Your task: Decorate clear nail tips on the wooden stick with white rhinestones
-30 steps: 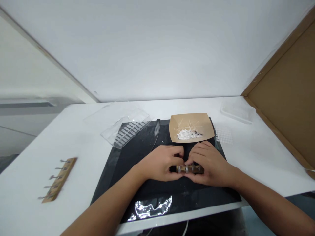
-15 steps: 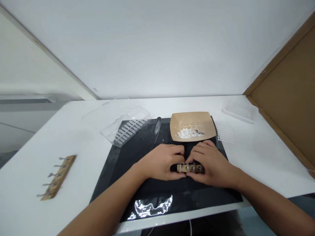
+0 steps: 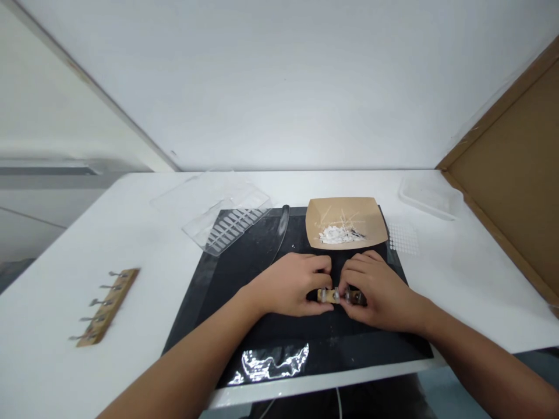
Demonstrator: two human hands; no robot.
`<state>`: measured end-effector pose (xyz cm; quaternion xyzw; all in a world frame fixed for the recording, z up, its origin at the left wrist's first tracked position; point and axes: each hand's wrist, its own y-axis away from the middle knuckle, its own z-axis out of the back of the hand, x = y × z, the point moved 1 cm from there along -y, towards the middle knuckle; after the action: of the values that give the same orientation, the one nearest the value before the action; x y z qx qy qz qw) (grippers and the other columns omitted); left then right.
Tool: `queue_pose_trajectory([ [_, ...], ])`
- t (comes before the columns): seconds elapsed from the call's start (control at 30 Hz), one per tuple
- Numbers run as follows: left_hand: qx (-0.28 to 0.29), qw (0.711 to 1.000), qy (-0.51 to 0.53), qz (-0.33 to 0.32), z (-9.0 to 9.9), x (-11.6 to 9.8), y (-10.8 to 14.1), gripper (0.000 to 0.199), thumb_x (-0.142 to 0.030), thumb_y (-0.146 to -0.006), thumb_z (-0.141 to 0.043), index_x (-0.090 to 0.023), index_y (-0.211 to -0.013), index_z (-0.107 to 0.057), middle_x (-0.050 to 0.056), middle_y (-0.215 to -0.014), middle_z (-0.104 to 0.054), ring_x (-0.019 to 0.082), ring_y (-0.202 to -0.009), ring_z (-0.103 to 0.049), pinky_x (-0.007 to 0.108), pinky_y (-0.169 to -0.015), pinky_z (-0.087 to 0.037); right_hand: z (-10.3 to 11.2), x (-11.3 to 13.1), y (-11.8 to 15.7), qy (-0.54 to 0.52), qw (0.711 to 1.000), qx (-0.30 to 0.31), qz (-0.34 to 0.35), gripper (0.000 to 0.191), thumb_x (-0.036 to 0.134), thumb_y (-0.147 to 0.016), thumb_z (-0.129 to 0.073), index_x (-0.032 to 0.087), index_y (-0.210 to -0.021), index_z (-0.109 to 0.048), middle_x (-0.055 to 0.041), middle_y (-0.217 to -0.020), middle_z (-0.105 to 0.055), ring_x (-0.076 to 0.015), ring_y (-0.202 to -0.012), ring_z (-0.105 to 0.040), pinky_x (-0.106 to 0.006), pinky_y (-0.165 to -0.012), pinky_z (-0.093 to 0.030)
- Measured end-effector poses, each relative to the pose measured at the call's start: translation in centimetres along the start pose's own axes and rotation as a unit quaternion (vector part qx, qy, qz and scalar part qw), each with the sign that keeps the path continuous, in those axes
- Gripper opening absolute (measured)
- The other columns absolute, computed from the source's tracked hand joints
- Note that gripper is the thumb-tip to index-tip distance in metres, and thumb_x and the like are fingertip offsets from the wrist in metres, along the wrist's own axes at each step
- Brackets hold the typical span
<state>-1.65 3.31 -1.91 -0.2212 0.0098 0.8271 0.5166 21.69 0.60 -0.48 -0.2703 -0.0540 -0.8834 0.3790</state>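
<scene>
A short wooden strip (image 3: pixel 331 295) lies on the black mat (image 3: pixel 244 331), with several small clear pieces like false nail tips standing along it. My left hand (image 3: pixel 294 284) is closed around the strip's left end, thumb in front and fingers behind. My right hand (image 3: pixel 382 294) curls over the right part, its thumb and index fingertip pinched at one of the clear nail tips (image 3: pixel 348 295) near the middle. The fingertips partly cover that piece. Behind the hands sits a brown paper tray (image 3: pixel 317 218) holding small white pieces and thin sticks.
Another wooden strip (image 3: pixel 114 305) with several upright clips lies on the white table at left. A clear case of nail tips (image 3: pixel 236 224) and a black-handled knife (image 3: pixel 283 221) lie behind the mat's left side. At right are a sheet of white dots (image 3: pixel 404 238) and a clear plastic lid (image 3: pixel 430 198).
My right fingertips have shifted slightly right along the strip, away from my left fingertips, and a gap now shows between the hands. The whole view has moved slightly. Other objects stay put.
</scene>
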Motion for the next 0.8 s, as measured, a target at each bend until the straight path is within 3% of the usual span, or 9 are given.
queue_pose_trajectory([
  [0.33,-0.005,1.0,0.001,-0.001,0.0,0.0,-0.1,0.028,-0.047,-0.092,-0.074,-0.02,-0.094,-0.073,0.002,-0.09,-0.068,0.017,-0.078,-0.067,0.029,-0.068,-0.051,0.1,-0.3,0.2,0.051,0.998,0.024,0.022,0.031,0.034,-0.083,-0.084,0.023,-0.105,-0.067,-0.0016,-0.101,-0.071,-0.0231,-0.099,-0.061,-0.038,-0.088,-0.037],
  [0.53,-0.009,1.0,0.011,0.001,0.0,0.0,-0.2,0.032,-0.051,-0.09,-0.077,-0.021,-0.1,-0.075,0.003,-0.093,-0.071,0.018,-0.079,-0.069,0.029,-0.069,-0.051,1.6,-0.8,1.2,0.052,0.998,0.035,0.03,0.049,0.039,-0.077,-0.092,0.024,-0.115,-0.067,-0.0037,-0.111,-0.068,-0.025,-0.103,-0.062,-0.04,-0.092,-0.041],
  [0.63,-0.023,1.0,0.006,-0.013,0.1,0.0,-0.3,0.04,-0.059,-0.088,-0.076,-0.02,-0.097,-0.074,0.003,-0.088,-0.069,0.017,-0.074,-0.067,0.029,-0.064,-0.048,1.7,-1.2,3.0,0.061,0.998,-0.018,0.0,0.045,0.034,-0.083,-0.088,0.023,-0.12,-0.065,-0.0065,-0.118,-0.067,-0.0267,-0.107,-0.062,-0.043,-0.095,-0.042],
  [0.8,-0.043,0.998,-0.002,-0.036,0.5,-0.2,-0.5,0.043,-0.062,-0.09,-0.071,-0.019,-0.09,-0.072,0.003,-0.08,-0.067,0.016,-0.066,-0.064,0.028,-0.059,-0.045,0.1,-2.1,5.8,0.02,0.992,-0.102,-0.068,0.032,0.034,-0.088,-0.086,0.025,-0.112,-0.068,-0.0069,-0.12,-0.065,-0.0261,-0.112,-0.063,-0.043,-0.096,-0.043],
])
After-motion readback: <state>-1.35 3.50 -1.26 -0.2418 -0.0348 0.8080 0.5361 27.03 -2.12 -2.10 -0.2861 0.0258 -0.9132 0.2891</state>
